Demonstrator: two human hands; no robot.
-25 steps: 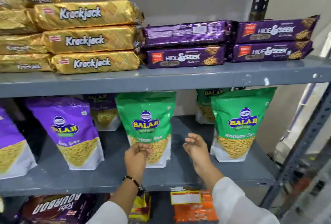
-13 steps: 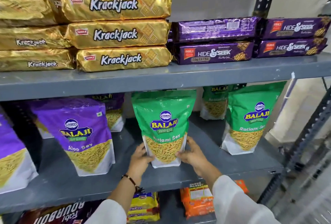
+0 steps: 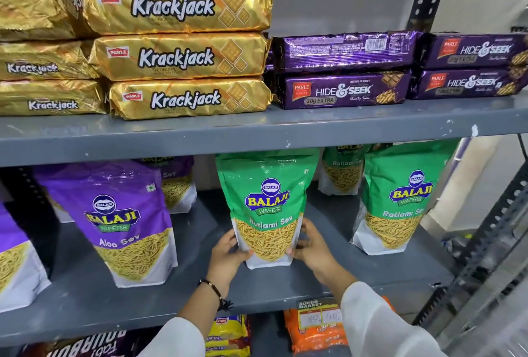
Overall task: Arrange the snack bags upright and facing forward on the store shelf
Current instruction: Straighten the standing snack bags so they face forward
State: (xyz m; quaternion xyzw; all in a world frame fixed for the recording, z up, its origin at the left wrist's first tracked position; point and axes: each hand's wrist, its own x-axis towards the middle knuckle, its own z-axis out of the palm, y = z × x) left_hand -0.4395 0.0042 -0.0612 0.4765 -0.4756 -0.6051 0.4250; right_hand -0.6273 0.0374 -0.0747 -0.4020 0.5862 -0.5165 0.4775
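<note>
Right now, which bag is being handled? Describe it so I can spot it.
On the middle shelf, look at the centre. The green Ratlami Sev bag stands upright, front forward. Unlike the other green bags, the left hand and right hand grip its lower corners.

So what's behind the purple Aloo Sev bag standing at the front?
Behind the Aloo Sev bag a second purple bag stands deeper on the shelf, its right part showing. Anything directly behind the front bag is covered.

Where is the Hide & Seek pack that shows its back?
In the head view, the back-facing Hide & Seek pack lies on the upper shelf, right of the Krackjack stack, atop a front-facing Hide & Seek pack.
</note>
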